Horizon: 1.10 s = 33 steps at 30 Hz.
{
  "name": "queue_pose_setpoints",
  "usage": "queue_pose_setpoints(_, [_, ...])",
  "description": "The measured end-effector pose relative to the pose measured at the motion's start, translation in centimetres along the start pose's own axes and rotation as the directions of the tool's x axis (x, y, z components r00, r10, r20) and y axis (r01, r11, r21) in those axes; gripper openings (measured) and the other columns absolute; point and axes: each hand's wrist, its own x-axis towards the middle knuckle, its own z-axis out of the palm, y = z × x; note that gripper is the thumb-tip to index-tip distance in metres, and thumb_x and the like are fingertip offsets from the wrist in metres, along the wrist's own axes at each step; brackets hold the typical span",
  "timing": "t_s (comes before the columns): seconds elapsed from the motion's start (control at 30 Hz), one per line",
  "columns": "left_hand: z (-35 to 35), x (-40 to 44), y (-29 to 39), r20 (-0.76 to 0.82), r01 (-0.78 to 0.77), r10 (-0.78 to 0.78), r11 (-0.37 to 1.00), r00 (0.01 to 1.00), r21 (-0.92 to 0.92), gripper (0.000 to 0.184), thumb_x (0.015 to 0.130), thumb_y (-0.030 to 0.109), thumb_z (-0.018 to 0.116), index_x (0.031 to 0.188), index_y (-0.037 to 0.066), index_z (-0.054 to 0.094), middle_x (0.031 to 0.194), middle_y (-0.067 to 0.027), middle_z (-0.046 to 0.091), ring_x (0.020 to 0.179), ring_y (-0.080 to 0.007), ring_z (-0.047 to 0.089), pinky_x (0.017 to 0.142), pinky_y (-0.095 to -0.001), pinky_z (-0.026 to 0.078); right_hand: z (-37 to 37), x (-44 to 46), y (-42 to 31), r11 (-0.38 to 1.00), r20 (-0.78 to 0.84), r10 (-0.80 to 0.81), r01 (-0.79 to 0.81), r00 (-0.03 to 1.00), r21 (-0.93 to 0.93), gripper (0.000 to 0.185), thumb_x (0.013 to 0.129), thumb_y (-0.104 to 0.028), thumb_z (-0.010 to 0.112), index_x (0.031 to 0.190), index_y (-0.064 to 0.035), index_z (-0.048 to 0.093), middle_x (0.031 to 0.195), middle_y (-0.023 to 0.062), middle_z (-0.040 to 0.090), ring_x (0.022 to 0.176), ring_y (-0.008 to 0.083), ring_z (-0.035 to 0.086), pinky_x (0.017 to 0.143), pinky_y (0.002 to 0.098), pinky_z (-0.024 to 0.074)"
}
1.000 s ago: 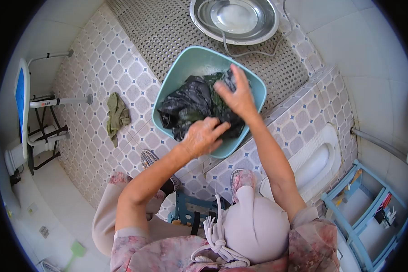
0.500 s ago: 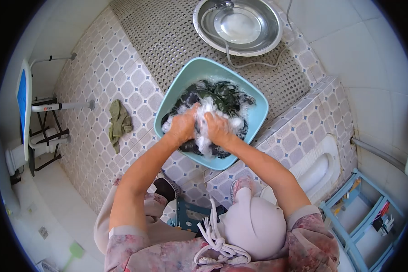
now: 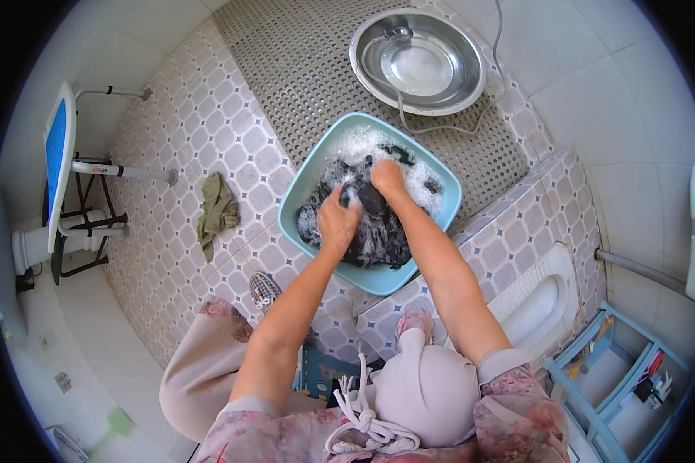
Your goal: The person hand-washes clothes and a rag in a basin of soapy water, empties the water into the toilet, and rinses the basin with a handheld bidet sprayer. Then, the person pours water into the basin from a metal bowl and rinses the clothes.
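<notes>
A light-blue square basin (image 3: 292, 202) stands on the tiled floor in front of me, holding soapy water and dark wet clothes (image 3: 378, 239). My right hand (image 3: 388, 177) is closed in a fist on a black garment (image 3: 372, 199) near the middle of the basin. Lower and to the left, my left hand (image 3: 337, 221) grips the same cloth between thumb and fingers. White suds (image 3: 361, 143) gather along the basin's far side. The lower part of the clothes is under water and hidden.
A steel bowl (image 3: 463, 96) with a shower head (image 3: 403, 33) and hose sits on the perforated mat (image 3: 286, 73). An olive cloth (image 3: 218, 212) lies on the floor at left, near a folding seat (image 3: 56, 154). A squat toilet (image 3: 537, 305) and blue rack (image 3: 594, 409) are at right.
My hands have moved apart, the right one up and away. Dark cloth now shows between them where white froth was. Suds have spread at the far side, and the view has shifted slightly.
</notes>
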Motion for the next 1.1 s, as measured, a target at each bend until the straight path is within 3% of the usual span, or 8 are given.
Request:
queue_pose_setpoints(0.07, [-1.0,-2.3,0.0,0.014,-0.069,0.069,0.997,0.998,0.029,0.057,0.079,0.036,0.069,0.124,0.000,0.061,0.117,-0.0292,0.058,0.110,-0.0392,0.056,0.097,-0.0458,0.042,-0.7,-0.1,0.8,0.921,0.209,-0.211,0.266,0.955,-0.284,0.026,0.088,-0.015,0.051,0.088,0.0023,0.070,0.078,0.0249,0.066,0.077,0.0468,0.064,0.071,0.0538,0.0511])
queue_pose_setpoints(0.17, [-3.2,-3.7,0.4,0.065,-0.237,0.229,0.951,0.971,0.199,0.071,0.080,0.046,0.071,0.131,-0.001,0.053,0.140,-0.0301,0.041,0.130,-0.0422,0.039,0.107,-0.0490,0.031,-2.3,-4.6,-2.1,0.988,-0.338,0.041,0.012,0.940,0.152,0.025,0.088,-0.014,0.053,0.109,-0.0037,0.063,0.087,0.0212,0.068,0.078,0.0410,0.066,0.069,0.0480,0.0523])
queue_pose_setpoints(0.23, [-4.2,-2.6,-0.3,0.039,-0.334,0.341,0.881,0.939,0.335,0.081,0.079,0.050,0.072,0.136,-0.002,0.047,0.147,-0.0300,0.031,0.136,-0.0439,0.029,0.110,-0.0508,0.025,-4.2,-6.9,-2.6,0.972,-0.352,-0.200,0.229,0.914,0.043,0.032,0.086,-0.010,0.056,0.118,-0.0106,0.055,0.108,0.0162,0.063,0.100,0.0348,0.059,0.082,0.0458,0.0476])
queue_pose_setpoints(0.4, [-3.1,3.8,-1.5,0.201,-0.211,0.177,0.964,0.964,0.161,0.118,0.061,0.053,0.082,0.147,-0.004,0.025,0.135,-0.0318,0.047,0.125,-0.0452,0.046,0.106,-0.0459,0.038,-7.4,-14.8,-6.0,0.948,-0.299,-0.318,0.309,0.900,-0.077,0.046,0.080,-0.011,0.063,0.125,-0.0164,0.055,0.134,0.0172,0.044,0.114,0.0390,0.048,0.092,0.0515,0.0413])
queue_pose_setpoints(0.53, [-2.8,7.5,-0.2,0.495,-0.001,-0.022,0.999,0.869,0.045,0.105,0.058,0.029,0.084,0.146,-0.002,0.034,0.133,-0.0271,0.052,0.124,-0.0354,0.052,0.108,-0.0362,0.038,-5.2,-15.1,-4.1,0.956,-0.213,-0.292,0.292,0.933,-0.031,0.046,0.083,-0.015,0.064,0.128,-0.0164,0.053,0.133,0.0220,0.043,0.109,0.0429,0.052,0.085,0.0541,0.0466])
queue_pose_setpoints(0.77, [-0.5,9.6,-2.2,0.411,-0.017,0.124,0.967,0.903,-0.253,0.064,0.059,0.014,0.080,0.120,0.003,0.063,0.096,-0.0102,0.072,0.090,-0.0240,0.068,0.086,-0.0345,0.051,-3.0,-5.8,-0.1,0.966,-0.026,0.103,-0.094,0.994,0.242,0.036,0.095,-0.030,0.050,0.124,-0.0086,0.051,0.102,0.0303,0.061,0.098,0.0462,0.060,0.086,0.0538,0.0478])
queue_pose_setpoints(0.97, [-6.8,4.0,5.6,0.227,-0.518,0.501,0.855,0.835,0.018,0.050,0.059,0.011,0.081,0.106,0.007,0.066,0.095,-0.0133,0.068,0.089,-0.0337,0.067,0.079,-0.0385,0.052,-9.0,-6.6,-0.1,0.742,0.235,0.228,-0.325,0.945,0.587,0.035,0.090,-0.029,0.053,0.102,0.0022,0.061,0.090,0.0236,0.065,0.086,0.0374,0.062,0.081,0.0414,0.0479])
queue_pose_setpoints(1.1, [-8.3,-0.4,7.2,0.263,-0.766,0.722,0.626,0.641,0.149,0.047,0.057,0.008,0.077,0.102,0.012,0.065,0.083,-0.0083,0.059,0.077,-0.0308,0.064,0.065,-0.0401,0.052,-14.1,-9.2,-2.5,0.881,-0.402,0.075,0.128,0.913,0.455,0.030,0.084,-0.028,0.063,0.102,-0.0033,0.063,0.106,0.0192,0.064,0.097,0.0362,0.060,0.084,0.0439,0.0467])
